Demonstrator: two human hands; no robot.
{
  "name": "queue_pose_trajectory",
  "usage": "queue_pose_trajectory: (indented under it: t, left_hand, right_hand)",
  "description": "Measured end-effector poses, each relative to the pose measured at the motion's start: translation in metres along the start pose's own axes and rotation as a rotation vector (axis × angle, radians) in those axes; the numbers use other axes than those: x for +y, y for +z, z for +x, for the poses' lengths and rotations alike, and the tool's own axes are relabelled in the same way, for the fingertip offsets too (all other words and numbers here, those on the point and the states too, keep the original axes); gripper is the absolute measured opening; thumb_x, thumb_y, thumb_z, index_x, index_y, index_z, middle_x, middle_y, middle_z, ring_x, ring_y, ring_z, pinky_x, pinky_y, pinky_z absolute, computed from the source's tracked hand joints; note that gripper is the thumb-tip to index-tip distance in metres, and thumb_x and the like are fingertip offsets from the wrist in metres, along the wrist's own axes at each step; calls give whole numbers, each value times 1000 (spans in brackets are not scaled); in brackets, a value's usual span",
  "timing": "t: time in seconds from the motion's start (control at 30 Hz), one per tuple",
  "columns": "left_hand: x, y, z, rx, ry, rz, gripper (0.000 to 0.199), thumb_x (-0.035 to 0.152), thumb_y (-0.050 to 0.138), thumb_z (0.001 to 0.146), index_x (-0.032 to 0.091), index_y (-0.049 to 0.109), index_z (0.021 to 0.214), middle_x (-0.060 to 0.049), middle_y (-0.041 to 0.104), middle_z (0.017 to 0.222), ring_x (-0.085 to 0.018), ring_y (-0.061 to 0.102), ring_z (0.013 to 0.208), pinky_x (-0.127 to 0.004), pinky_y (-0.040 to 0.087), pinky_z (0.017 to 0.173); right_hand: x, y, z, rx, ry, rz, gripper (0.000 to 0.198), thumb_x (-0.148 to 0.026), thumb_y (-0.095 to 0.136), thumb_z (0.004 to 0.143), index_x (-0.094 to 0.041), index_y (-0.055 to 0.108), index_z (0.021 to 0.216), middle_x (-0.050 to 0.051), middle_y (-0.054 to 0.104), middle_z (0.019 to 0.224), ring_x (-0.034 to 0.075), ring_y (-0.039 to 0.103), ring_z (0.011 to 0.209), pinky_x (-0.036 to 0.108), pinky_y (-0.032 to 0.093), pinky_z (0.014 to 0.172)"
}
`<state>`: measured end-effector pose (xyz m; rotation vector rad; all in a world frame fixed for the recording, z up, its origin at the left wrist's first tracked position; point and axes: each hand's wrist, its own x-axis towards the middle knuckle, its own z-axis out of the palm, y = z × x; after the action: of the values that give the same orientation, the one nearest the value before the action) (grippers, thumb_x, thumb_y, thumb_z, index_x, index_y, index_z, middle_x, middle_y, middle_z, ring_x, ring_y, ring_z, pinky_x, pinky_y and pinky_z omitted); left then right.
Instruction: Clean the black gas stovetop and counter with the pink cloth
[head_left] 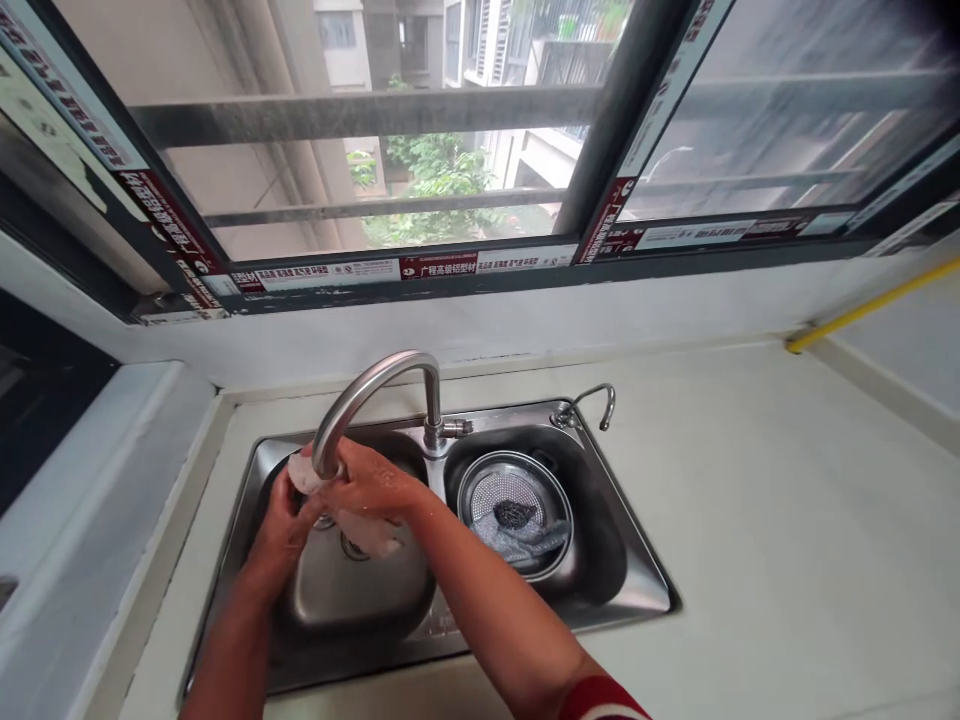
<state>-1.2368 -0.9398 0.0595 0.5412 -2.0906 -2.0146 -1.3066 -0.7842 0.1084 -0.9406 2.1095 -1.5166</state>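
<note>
Both of my hands are over the left basin of a steel double sink (637, 580), right under the spout of the curved tap (375, 385). My left hand (283, 525) and my right hand (371, 485) are closed together around a pale pinkish-white piece (367, 532) that looks like raw meat or a cloth; I cannot tell which. Part of it sticks out below my right hand and part near the spout. Running water cannot be made out.
The right basin holds a round perforated steel strainer (487, 480) with a dark scrubber (515, 513) and a grey cloth (517, 545). A small second tap (592, 400) stands behind it. White worktop (787, 480) stretches right; a window (420, 150) runs behind.
</note>
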Motion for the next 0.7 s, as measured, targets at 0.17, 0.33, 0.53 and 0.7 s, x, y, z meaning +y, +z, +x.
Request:
queue_pose_trajectory:
  t: [0.17,0.33,0.53,0.7]
  left_hand:
    - [8,-3,3,-263,-239,94,72,59,86,49,20,62,104,-2,70,84,-21,64,76,-30,49,68]
    - [19,-15,-1,-121,-111,552,53,72,69,61,21,56,61,5,50,55,-14,47,58,-24,32,52]
    - [15,-14,-10,-121,33,308,46,65,61,74,20,63,73,1,59,76,-16,54,74,-24,42,65]
    - [5,8,-22,-263,-187,144,55,70,53,77,17,64,87,-1,63,75,-15,55,66,-28,46,64]
  right_hand:
    - [15,1,-7,74,-12,43,37,-13,63,74,-19,58,111,-2,62,99,13,57,87,24,46,79]
    - [42,10,-12,279,14,-122,48,-12,65,74,-22,58,121,4,62,119,19,56,109,33,43,96]
    - [51,9,-20,290,106,-140,23,-16,68,76,-21,66,98,1,66,94,17,59,88,29,44,82]
    - [38,4,-18,223,-10,-112,6,-18,67,79,-21,67,84,-3,63,82,13,55,78,24,39,72]
